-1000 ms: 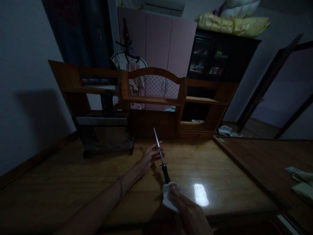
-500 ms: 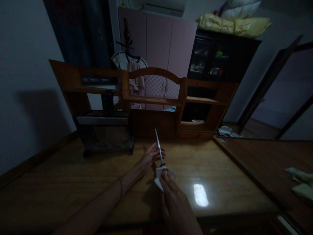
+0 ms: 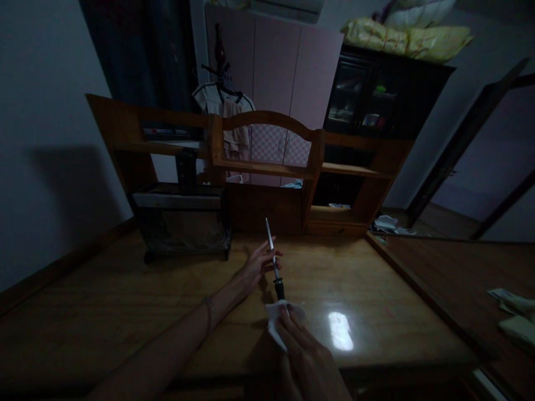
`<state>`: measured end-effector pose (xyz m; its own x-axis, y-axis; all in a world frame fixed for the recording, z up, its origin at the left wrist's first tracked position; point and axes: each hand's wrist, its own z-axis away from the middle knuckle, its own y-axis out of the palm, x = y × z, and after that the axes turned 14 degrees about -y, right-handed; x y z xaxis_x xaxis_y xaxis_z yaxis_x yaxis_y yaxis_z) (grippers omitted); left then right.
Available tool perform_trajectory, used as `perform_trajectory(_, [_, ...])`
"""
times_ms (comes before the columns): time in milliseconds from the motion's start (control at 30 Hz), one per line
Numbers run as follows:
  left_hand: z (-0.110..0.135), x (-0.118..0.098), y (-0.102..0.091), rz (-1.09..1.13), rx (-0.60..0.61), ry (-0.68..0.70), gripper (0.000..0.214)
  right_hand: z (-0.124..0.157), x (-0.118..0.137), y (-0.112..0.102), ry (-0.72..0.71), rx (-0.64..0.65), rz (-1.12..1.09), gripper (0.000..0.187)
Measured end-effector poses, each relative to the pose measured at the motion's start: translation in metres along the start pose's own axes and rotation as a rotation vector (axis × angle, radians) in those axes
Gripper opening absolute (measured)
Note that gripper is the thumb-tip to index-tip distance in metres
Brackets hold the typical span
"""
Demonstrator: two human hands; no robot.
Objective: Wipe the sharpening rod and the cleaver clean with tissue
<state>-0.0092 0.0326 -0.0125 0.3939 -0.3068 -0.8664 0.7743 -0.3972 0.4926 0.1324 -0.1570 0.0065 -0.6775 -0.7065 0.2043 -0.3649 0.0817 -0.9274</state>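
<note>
A thin metal rod with a black handle point(image 3: 272, 257) points away from me over the wooden table point(image 3: 125, 312). My left hand point(image 3: 259, 266) pinches the metal shaft near its middle. My right hand point(image 3: 307, 356) is closed on a white cloth point(image 3: 279, 318) wrapped round the lower end of the black handle. The room is dim.
A wooden shelf unit point(image 3: 267, 167) stands along the table's far edge, with a dark box-like frame point(image 3: 184, 223) at its left. A bright light reflection point(image 3: 340, 331) lies on the table right of my hands. Pale cloths point(image 3: 516, 314) lie on the surface at the right.
My right hand with the cloth slid up the handle toward the shaft, then back down, baring the black handle again. My left hand kept its hold on the shaft.
</note>
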Motion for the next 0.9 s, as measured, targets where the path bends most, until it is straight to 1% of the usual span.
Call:
perform_trajectory(100, [0.0,0.0,0.001,0.021,0.013,-0.006,0.06,0.01,-0.003,0.004,-0.019,-0.003,-0.007,0.063])
perform_trajectory(267, [0.001,-0.002,0.001,0.025,0.013,-0.018,0.061,0.025,-0.009,0.013,-0.035,-0.059,-0.008,0.062])
perform_trajectory(367, [-0.001,-0.001,0.0,0.016,0.008,-0.019,0.061,0.032,-0.012,0.016,-0.047,-0.053,-0.039,0.064])
perform_trajectory(467, [-0.002,0.0,0.0,0.017,-0.005,-0.019,0.062,0.037,-0.014,0.017,-0.054,-0.037,-0.035,0.062])
perform_trajectory(533, [-0.002,0.0,0.0,0.02,-0.003,-0.021,0.062,0.037,-0.013,0.013,-0.041,-0.067,-0.028,0.058])
perform_trajectory(633, [-0.001,-0.001,0.0,0.026,0.003,-0.02,0.062,0.032,-0.008,0.0,0.005,-0.155,-0.021,0.055])
perform_trajectory(733, [-0.001,-0.001,0.002,0.034,-0.003,-0.016,0.062,0.016,-0.003,-0.013,0.029,-0.216,-0.015,0.052])
perform_trajectory(800, [-0.001,-0.001,0.002,0.034,-0.007,-0.019,0.063,0.004,-0.002,-0.017,0.075,-0.203,-0.028,0.053])
perform_trajectory(900, [-0.001,-0.002,0.003,0.044,-0.01,-0.02,0.063,-0.014,-0.001,-0.013,0.111,-0.185,-0.054,0.054])
